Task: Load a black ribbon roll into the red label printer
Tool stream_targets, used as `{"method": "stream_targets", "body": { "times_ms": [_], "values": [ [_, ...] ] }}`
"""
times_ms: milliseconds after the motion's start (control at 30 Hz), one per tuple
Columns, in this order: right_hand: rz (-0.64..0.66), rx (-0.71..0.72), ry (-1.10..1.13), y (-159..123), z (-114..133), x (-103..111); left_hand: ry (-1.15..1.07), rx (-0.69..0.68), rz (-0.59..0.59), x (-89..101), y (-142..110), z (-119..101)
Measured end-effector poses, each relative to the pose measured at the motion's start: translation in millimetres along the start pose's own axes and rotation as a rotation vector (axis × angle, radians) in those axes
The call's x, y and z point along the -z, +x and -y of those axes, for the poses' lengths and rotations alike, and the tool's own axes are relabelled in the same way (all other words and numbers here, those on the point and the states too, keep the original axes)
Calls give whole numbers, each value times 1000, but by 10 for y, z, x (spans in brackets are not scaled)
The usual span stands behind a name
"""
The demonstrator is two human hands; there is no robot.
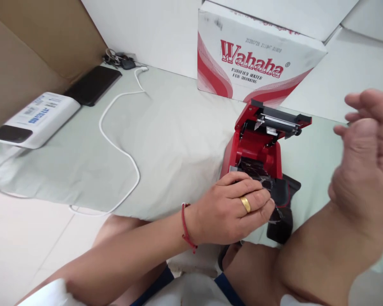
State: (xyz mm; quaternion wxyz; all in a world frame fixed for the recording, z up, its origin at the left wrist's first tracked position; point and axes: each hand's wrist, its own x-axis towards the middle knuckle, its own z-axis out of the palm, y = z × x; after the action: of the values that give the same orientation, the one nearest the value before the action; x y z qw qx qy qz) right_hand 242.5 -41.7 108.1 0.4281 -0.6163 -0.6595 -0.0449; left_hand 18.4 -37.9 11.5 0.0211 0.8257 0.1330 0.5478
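A red label printer [228,160] stands on the cloth-covered table with its hinged lid [274,121] raised, showing a black roller [276,123] under it. Dark, glossy, film-like material [253,165] lies in its lower compartment and partly sticks out at the front. Over the printer's front edge lies my left hand [234,208], fingers bent and close together on this material; what is under the fingertips is hidden. My right hand [367,144] is raised in the air at the right, apart from the printer, its fingers loosely spread with nothing in them. A black strap-like piece [281,223] sits beside the printer.
Behind the printer stands a white-and-red water carton [258,55]. At the left are a white power bank [38,119], a black phone-like slab [94,85], and keys [119,58]. A white cable [127,155] curves across the pale green cloth [175,148].
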Motion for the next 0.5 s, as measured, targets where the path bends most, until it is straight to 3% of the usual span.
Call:
{"method": "stream_targets", "body": {
  "times_ms": [67,167,300,500],
  "values": [
    [21,-75,15,17,-88,-120,5,0,-2,-14,12,-5],
    [168,-117,14,31,-130,-198,11,-2,3,0,21,-18],
    [207,-92,-34,-21,-49,37,-8,-19,20,26,7,-39],
    [544,165,-163,-193,-30,390,-42,-2,-3,87,28,14]
  ]
}}
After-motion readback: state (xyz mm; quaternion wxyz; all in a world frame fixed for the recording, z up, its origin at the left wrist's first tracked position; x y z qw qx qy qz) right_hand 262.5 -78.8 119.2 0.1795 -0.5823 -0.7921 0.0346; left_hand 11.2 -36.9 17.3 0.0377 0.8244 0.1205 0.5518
